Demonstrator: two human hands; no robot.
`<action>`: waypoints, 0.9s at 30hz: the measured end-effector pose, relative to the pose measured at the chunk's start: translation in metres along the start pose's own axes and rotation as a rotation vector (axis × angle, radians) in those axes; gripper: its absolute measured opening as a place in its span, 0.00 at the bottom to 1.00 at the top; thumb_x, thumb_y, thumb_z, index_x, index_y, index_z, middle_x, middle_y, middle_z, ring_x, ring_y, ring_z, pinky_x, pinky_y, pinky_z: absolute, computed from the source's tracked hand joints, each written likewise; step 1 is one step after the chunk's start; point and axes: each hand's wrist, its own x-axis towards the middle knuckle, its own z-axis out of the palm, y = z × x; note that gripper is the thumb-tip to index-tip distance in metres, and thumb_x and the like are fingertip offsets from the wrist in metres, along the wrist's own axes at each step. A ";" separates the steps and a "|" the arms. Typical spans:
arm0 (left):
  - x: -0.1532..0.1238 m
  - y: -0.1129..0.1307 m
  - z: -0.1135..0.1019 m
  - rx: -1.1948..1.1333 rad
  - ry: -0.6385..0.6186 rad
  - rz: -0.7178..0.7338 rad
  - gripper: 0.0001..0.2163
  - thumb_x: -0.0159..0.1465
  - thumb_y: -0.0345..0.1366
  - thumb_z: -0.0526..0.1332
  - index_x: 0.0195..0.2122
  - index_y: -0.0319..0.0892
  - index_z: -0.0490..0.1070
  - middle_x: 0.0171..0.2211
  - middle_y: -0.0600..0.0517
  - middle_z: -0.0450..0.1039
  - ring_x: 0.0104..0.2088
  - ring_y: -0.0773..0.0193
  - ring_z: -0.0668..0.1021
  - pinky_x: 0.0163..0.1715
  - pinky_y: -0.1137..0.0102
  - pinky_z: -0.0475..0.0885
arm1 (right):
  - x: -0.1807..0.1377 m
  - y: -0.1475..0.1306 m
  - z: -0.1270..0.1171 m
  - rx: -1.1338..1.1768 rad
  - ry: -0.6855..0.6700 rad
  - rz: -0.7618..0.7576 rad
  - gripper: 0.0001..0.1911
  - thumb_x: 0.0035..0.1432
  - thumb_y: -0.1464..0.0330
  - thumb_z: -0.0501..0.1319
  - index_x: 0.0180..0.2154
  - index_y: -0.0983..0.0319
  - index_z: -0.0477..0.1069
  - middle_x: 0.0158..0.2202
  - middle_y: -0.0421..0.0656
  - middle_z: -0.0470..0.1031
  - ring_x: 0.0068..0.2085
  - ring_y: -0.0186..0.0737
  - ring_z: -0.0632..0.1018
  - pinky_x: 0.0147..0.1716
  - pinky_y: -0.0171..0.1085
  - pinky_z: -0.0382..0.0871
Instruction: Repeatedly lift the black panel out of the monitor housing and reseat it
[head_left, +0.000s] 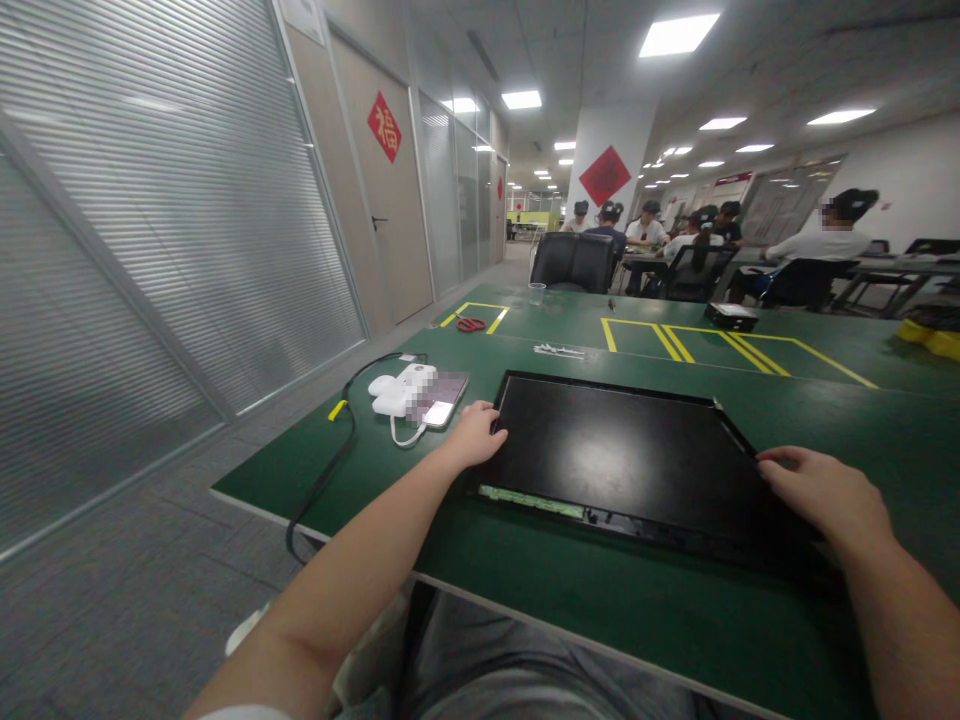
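Observation:
A black display panel lies face up over the green table, with a thin dark frame around it. Along its near edge runs a strip of green circuit board. My left hand grips the panel's left edge, thumb on top and fingers curled at the side. On the opposite edge, my right hand holds the frame between thumb and fingers; some of its fingertips are hidden beneath or behind the edge. Whether the panel rests fully on the table or is slightly raised, I cannot tell.
Left of the panel are a phone, a white device and a black cable. Beyond lie red scissors, small tools in a bag, a plastic cup and a black box. Several people sit farther back.

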 end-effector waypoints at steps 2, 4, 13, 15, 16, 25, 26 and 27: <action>0.000 0.001 -0.002 0.079 -0.056 0.004 0.18 0.62 0.36 0.64 0.51 0.33 0.80 0.59 0.34 0.73 0.60 0.44 0.75 0.65 0.60 0.66 | -0.001 -0.001 0.000 -0.011 0.006 -0.006 0.25 0.58 0.54 0.53 0.46 0.52 0.82 0.41 0.51 0.83 0.41 0.59 0.82 0.35 0.49 0.76; 0.000 0.002 -0.003 0.114 -0.077 0.008 0.20 0.63 0.37 0.63 0.53 0.32 0.79 0.60 0.34 0.72 0.61 0.45 0.75 0.65 0.61 0.66 | -0.001 -0.002 -0.001 -0.003 -0.011 -0.003 0.26 0.58 0.53 0.52 0.47 0.52 0.82 0.41 0.51 0.83 0.41 0.59 0.82 0.35 0.49 0.76; 0.000 0.001 -0.004 0.128 -0.063 0.033 0.18 0.64 0.36 0.63 0.53 0.33 0.79 0.59 0.34 0.74 0.60 0.45 0.76 0.63 0.60 0.68 | 0.001 0.001 -0.001 0.001 -0.050 0.008 0.27 0.58 0.51 0.51 0.49 0.51 0.82 0.44 0.50 0.83 0.43 0.58 0.82 0.37 0.48 0.75; 0.000 0.002 -0.006 0.121 -0.073 0.029 0.19 0.65 0.36 0.63 0.54 0.32 0.79 0.60 0.33 0.73 0.61 0.45 0.75 0.64 0.60 0.67 | 0.000 0.001 0.000 -0.004 -0.040 0.004 0.27 0.58 0.51 0.51 0.48 0.51 0.82 0.43 0.50 0.83 0.44 0.59 0.82 0.37 0.48 0.75; 0.000 0.002 -0.007 0.114 -0.076 0.026 0.19 0.65 0.35 0.62 0.54 0.31 0.78 0.60 0.33 0.73 0.61 0.45 0.75 0.64 0.60 0.66 | 0.000 0.000 0.000 -0.003 -0.036 0.006 0.27 0.57 0.51 0.51 0.48 0.51 0.82 0.42 0.50 0.83 0.43 0.58 0.82 0.37 0.48 0.75; -0.004 0.007 -0.013 0.265 -0.045 -0.014 0.24 0.68 0.37 0.59 0.62 0.30 0.70 0.59 0.33 0.73 0.60 0.44 0.74 0.62 0.58 0.66 | -0.002 -0.005 -0.007 0.019 -0.058 0.024 0.26 0.57 0.53 0.51 0.48 0.51 0.82 0.45 0.48 0.83 0.43 0.57 0.82 0.34 0.47 0.75; -0.004 0.007 -0.013 0.296 -0.051 -0.034 0.22 0.68 0.38 0.59 0.60 0.30 0.72 0.58 0.33 0.74 0.59 0.43 0.74 0.61 0.57 0.66 | -0.002 -0.005 -0.007 0.021 -0.056 0.024 0.26 0.57 0.53 0.51 0.48 0.51 0.82 0.45 0.48 0.83 0.42 0.57 0.82 0.34 0.47 0.75; -0.004 0.007 -0.013 0.318 -0.061 -0.046 0.20 0.69 0.39 0.58 0.57 0.31 0.75 0.57 0.33 0.74 0.58 0.43 0.74 0.61 0.57 0.66 | -0.002 -0.004 -0.006 0.021 -0.047 0.021 0.26 0.57 0.53 0.51 0.48 0.51 0.82 0.44 0.48 0.83 0.42 0.57 0.82 0.34 0.47 0.74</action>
